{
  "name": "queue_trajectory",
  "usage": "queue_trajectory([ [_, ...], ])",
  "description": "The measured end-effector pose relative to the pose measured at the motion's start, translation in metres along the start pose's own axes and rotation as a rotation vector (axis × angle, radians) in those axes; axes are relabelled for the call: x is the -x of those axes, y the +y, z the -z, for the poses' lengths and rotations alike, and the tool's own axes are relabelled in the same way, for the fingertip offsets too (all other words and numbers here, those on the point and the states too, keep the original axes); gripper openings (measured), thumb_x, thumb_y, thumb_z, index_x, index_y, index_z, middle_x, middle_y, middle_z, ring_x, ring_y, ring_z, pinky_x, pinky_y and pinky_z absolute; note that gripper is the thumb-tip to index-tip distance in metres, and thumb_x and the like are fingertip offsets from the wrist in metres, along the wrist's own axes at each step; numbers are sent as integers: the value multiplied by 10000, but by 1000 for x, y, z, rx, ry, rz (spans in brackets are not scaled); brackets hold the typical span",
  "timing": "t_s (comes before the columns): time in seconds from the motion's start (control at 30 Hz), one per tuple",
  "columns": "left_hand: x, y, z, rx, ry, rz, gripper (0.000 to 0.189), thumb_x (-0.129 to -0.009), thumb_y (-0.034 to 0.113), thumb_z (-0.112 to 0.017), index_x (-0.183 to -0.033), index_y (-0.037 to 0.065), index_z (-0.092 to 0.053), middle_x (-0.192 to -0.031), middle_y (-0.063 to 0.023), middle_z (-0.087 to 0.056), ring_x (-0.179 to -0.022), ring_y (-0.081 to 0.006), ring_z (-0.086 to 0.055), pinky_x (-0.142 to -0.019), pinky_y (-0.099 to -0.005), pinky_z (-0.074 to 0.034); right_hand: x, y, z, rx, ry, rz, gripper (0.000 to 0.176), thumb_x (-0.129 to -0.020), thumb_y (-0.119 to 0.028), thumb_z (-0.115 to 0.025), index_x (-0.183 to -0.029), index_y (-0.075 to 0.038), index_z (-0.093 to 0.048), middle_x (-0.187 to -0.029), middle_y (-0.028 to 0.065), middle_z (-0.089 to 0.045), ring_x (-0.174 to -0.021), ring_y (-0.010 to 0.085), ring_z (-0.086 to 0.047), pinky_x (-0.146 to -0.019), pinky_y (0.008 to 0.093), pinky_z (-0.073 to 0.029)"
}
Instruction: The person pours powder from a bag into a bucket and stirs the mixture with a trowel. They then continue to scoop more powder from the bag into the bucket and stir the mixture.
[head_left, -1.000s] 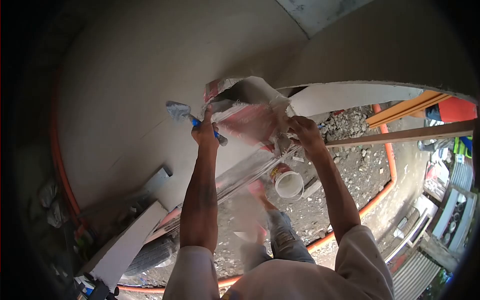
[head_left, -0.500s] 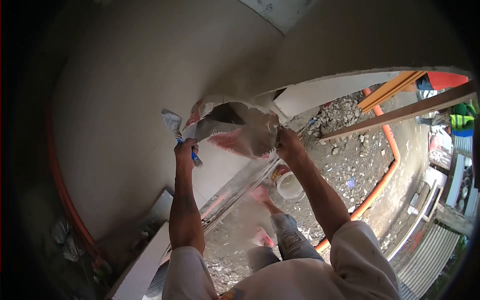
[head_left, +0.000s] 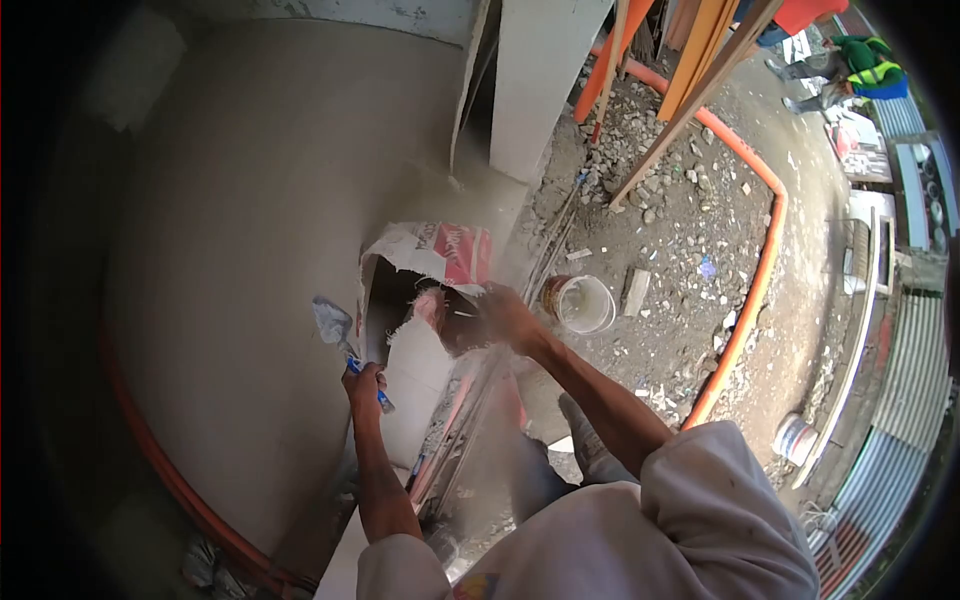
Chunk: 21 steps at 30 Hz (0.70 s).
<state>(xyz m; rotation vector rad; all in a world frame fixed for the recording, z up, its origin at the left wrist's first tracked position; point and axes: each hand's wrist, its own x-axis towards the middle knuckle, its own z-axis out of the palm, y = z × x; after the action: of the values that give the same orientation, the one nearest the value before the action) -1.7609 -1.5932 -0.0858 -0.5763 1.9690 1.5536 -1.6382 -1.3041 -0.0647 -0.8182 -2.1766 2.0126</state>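
Note:
My left hand (head_left: 364, 382) is closed around the blue handle of a trowel (head_left: 333, 326), its grey-smeared blade pointing up and away from me. Just right of that hand is a torn sack (head_left: 425, 246), pale with red printing and frayed edges. The sack gapes toward me and its inside is dark. My right hand (head_left: 507, 316) is closed on the sack's right edge, its fingers partly hidden and blurred. Fine dust hangs around the sack and below my right arm.
A bucket (head_left: 580, 303) stands on rubble-strewn ground right of my right hand. An orange pipe (head_left: 768, 250) curves across the ground. A wooden plank (head_left: 690, 108) leans diagonally at the upper right. Two other people, one in a bright vest (head_left: 873, 75), are at the far right.
The sack has turned so its printed side shows along the top. My right hand has moved left and down with it; the trowel has shifted lower. My view has swung round.

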Motion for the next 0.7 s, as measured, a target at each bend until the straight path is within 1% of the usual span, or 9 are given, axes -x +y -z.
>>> queue_trajectory([
  [0.03,12,-11,12,5,15,32,153,-727,-27,-599,-847,3,-510,-644,-43,-518,-443,-109,-467,-382,-225,-362,19,-3,-2,43,21,47,223,-944,-183,-451,-958,5,-570,-712,87,-578,-583,164,-555,-499,330,-449],
  [0.07,21,-12,22,5,26,55,161,-725,-23,-601,-858,0,-513,-648,-47,-522,-447,-108,-467,-383,-225,-363,28,17,-7,40,33,13,224,-943,-180,-452,-968,8,-572,-721,88,-584,-584,160,-553,-497,332,-449],
  [0.17,41,-17,42,5,-8,88,183,-725,-12,-603,-888,-10,-519,-659,-57,-531,-456,-108,-466,-387,-227,-368,61,6,-9,40,78,-101,237,-939,-186,-461,-1001,9,-579,-740,87,-594,-590,151,-554,-501,332,-449],
  [0.27,48,-6,40,29,42,51,204,-726,-6,-603,-913,-15,-522,-666,-57,-531,-461,-108,-464,-389,-232,-372,81,-19,-7,-170,97,-221,314,-825,-115,-550,-1121,-17,-589,-866,141,-607,-713,248,-591,-621,358,-496],
  [0.33,59,7,42,-11,21,47,212,-726,-8,-598,-923,-13,-520,-664,-54,-526,-461,-108,-458,-392,-236,-371,103,-30,-6,-388,136,-339,367,-799,-83,-576,-1162,-29,-600,-886,132,-604,-741,252,-597,-639,343,-509],
  [0.4,80,24,38,-87,-110,83,215,-727,-14,-589,-928,-9,-513,-657,-51,-516,-460,-107,-447,-396,-240,-367,137,-36,5,-584,216,-480,291,-860,-95,-541,-1134,-27,-613,-809,59,-587,-676,158,-573,-557,288,-486],
  [0.5,132,21,26,-219,-224,165,201,-721,-33,-574,-907,-9,-501,-653,-56,-515,-461,-109,-444,-395,-240,-354,222,21,12,-346,327,-280,212,-954,-176,-470,-1039,-50,-619,-697,-31,-503,-546,52,-468,-452,212,-387],
  [0.6,190,25,8,-244,-274,200,170,-712,-49,-566,-860,-5,-495,-640,-54,-509,-454,-114,-445,-393,-240,-348,288,-52,51,-334,399,-275,193,-960,-195,-472,-998,-60,-603,-654,-26,-493,-486,51,-436,-420,210,-367],
  [0.7,215,28,-21,-339,-343,156,149,-700,-48,-580,-817,1,-502,-636,-46,-506,-452,-117,-451,-385,-240,-344,328,-57,73,-663,525,-399,192,-960,-197,-473,-1005,-54,-594,-640,-19,-492,-466,56,-429,-401,213,-359],
])
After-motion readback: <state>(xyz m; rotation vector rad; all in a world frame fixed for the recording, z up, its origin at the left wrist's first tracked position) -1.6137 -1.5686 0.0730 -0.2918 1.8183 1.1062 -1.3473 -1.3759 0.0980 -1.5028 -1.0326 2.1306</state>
